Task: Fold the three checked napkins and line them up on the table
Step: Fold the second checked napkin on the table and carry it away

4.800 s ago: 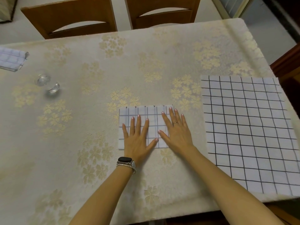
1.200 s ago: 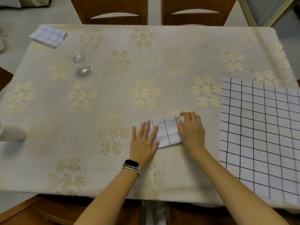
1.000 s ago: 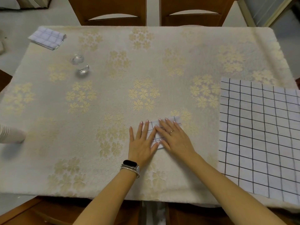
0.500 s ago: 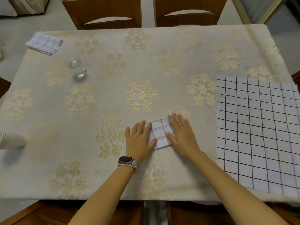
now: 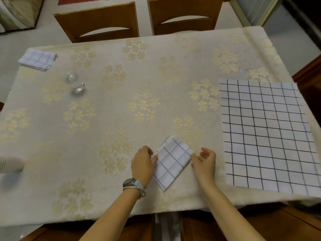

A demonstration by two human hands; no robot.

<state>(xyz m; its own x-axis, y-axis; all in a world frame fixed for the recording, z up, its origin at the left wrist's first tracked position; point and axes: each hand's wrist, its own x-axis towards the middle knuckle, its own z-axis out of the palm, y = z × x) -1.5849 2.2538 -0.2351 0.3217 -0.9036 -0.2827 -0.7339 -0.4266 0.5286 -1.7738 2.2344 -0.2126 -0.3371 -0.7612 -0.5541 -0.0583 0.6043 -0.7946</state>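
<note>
Your palms have come off the folded napkin, which has turned from square to a diagonal near the front edge of the table. Your left hand has its fingers curled, thumb pinching the napkin's left corner. Your right hand is loosely curled with its thumb at the right corner; whether it grips is unclear. The unfolded napkin lies flat to the right, and another folded napkin sits at the far left corner.

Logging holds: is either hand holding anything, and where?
The folded napkin: left hand pinches its left corner, right hand appears to pinch its right corner.
</note>
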